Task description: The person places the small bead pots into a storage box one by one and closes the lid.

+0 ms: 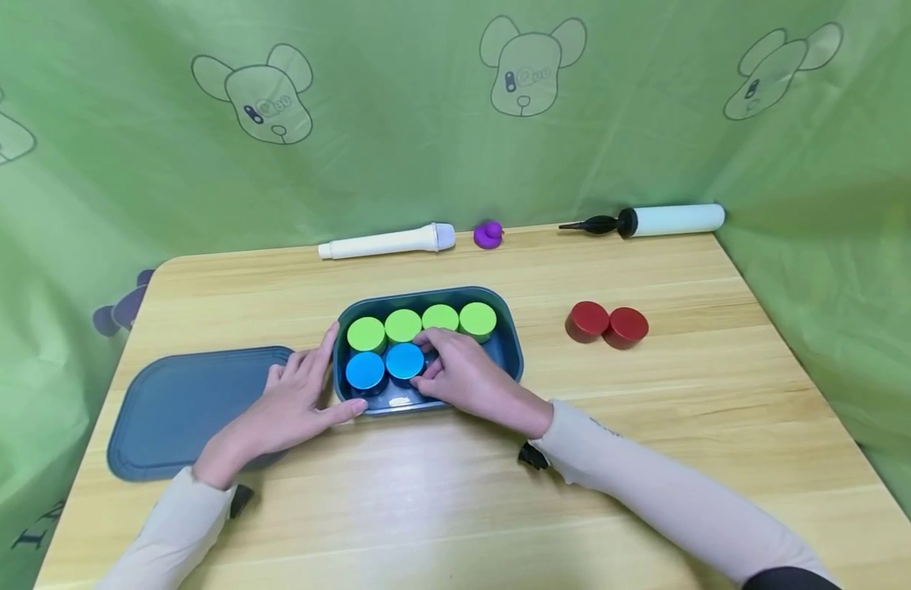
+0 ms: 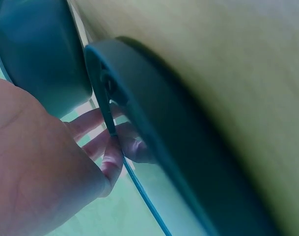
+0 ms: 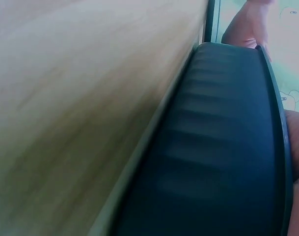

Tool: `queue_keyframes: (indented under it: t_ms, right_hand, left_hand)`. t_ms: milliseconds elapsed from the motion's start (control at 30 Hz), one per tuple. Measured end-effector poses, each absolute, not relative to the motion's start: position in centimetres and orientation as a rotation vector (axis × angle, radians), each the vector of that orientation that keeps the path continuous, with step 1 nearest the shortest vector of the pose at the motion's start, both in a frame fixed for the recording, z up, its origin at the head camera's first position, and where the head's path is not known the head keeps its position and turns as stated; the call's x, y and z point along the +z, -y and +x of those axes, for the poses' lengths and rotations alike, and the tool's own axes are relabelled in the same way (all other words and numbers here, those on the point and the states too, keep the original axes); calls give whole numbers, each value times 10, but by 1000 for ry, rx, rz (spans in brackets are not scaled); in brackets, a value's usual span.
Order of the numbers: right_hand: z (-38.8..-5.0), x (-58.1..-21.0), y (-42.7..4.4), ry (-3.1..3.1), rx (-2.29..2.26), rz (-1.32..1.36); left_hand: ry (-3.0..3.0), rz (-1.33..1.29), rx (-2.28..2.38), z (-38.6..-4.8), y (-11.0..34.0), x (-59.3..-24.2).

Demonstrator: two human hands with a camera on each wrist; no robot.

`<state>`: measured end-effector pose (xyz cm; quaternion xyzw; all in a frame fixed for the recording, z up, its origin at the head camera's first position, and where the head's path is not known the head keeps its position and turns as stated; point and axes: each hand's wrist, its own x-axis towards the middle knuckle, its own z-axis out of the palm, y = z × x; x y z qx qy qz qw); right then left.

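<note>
A dark blue oblong box lies on the table in the head view. Several green round blocks form a row along its far side. In front of them, two blue round blocks stand at the left, one block in the corner and another block beside it. My right hand reaches into the box and pinches that second block between thumb and fingers. My left hand spreads against the box's left end, fingers along the end and thumb by the near rim. The right wrist view shows mainly the box's outer wall.
A flat dark blue lid lies at the left, partly under my left forearm. Two red round blocks touch each other right of the box. Along the back edge lie a white microphone-shaped thing, a small purple toy and a hand pump.
</note>
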<state>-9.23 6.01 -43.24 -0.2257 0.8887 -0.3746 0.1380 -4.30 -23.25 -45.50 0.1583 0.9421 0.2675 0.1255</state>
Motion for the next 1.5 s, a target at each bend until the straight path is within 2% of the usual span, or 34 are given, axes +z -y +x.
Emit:
queue_keyframes:
  t_ms: [367,833,1500]
  right_hand:
    - [-88,-424,-72,-2535,-1211,-669]
    - [-83,-419,-114,-2555,-1497,-841]
    - [-88,-411,-207,-2686,-1695,-638]
  left_hand:
    - [-2745,462,783,-42,234,-456]
    - [-2749,454,786,-41,235,-455]
    - [-2741,472,781,-44,233,-455]
